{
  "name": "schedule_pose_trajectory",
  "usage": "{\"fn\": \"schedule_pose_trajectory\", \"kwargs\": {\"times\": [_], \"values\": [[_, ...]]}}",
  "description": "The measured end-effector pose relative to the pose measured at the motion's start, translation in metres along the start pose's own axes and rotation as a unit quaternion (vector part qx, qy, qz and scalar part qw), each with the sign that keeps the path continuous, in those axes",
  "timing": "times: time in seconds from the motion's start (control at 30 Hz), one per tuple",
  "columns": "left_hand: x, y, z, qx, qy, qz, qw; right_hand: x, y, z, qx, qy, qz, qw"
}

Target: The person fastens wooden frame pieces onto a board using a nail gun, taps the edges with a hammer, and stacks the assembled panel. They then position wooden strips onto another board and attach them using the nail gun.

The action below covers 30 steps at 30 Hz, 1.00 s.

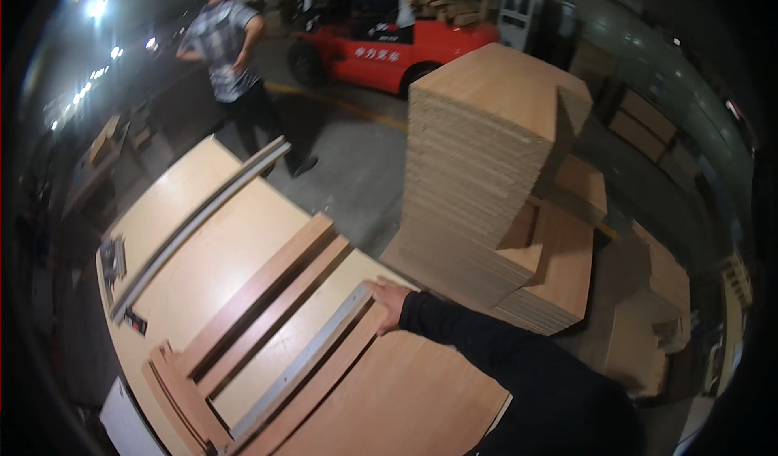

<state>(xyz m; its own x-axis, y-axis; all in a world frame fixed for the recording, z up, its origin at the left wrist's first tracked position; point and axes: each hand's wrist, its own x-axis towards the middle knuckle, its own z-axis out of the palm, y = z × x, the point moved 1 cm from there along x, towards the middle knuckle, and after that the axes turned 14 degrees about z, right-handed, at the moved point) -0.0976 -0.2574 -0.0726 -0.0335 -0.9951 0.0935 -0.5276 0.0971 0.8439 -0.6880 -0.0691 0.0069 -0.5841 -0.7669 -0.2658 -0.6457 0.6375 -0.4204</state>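
Observation:
My right hand [391, 304], in a black sleeve, is closed around the far end of a wooden strip [332, 359]. Its fingertips reach the end of a grey metal bar [304, 363] that lies along the strip. Close on the near side of the strip lies a wide wood-coloured panel [405, 395], partly covered by my arm. Beyond the bar, two wooden rails [263, 294] lie side by side, their left ends meeting a shorter crosspiece [182, 395]. All of this rests on a pale worktable [235, 237]. My left hand is out of sight.
A long metal straightedge [203, 221] crosses the table's far part, with a metal tool [113, 260] at the left edge. Tall stacks of cut boards [478, 156] stand right of the table. Beyond are a person [231, 51] and a red forklift [389, 51].

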Motion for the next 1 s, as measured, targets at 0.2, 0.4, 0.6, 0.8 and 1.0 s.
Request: {"fn": "schedule_pose_trajectory", "kwargs": {"times": [0.2, 0.4, 0.6, 0.8, 1.0], "values": [[0.088, 0.020, 0.070, -0.041, -0.038, 0.109, 0.993, 0.006, -0.020, 0.008, 0.051, -0.016, 0.022, 0.998], [0.167, 0.073, 0.192, -0.074, -0.150, 0.243, 0.955, 0.006, -0.003, 0.013, 0.116, 0.017, 0.009, 0.993], [0.199, 0.136, 0.311, -0.092, -0.244, 0.365, 0.894, -0.002, -0.019, 0.018, 0.125, -0.010, 0.046, 0.991], [0.188, 0.047, 0.218, -0.018, -0.178, 0.346, 0.921, 0.027, 0.009, 0.036, 0.175, -0.057, -0.029, 0.982], [0.037, -0.096, -0.027, 0.053, -0.032, 0.043, 0.997, 0.025, 0.001, 0.022, 0.082, 0.013, -0.012, 0.996]]}}
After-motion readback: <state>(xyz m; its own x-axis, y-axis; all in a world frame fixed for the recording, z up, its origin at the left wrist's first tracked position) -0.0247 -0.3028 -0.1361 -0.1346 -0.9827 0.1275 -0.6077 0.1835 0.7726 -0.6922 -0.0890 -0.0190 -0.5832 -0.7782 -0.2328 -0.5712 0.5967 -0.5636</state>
